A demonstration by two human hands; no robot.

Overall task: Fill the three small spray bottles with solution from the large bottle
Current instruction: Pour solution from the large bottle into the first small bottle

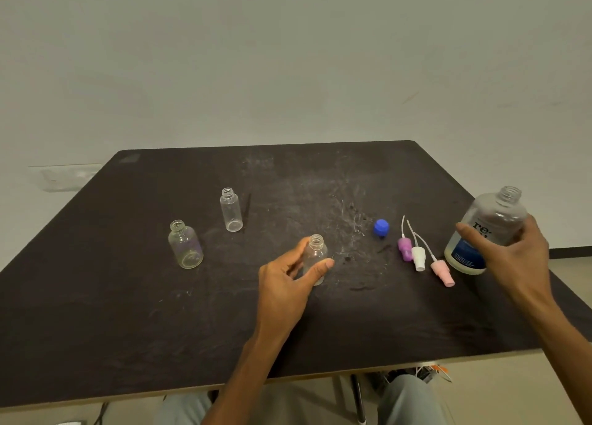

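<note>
Dark table (128,296): left hand (288,283) grasps a small bottle (315,258) at centre. Right hand (512,254) grasps the large bottle (487,229), uncapped, at the right edge.

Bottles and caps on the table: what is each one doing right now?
Large bottle: uncapped, gripped by right hand.
Nearest small bottle: open, looks empty, held by left hand.
Two other small bottles: open, upright.
Blue cap: off.
Three spray tops: off, lying down.
</note>
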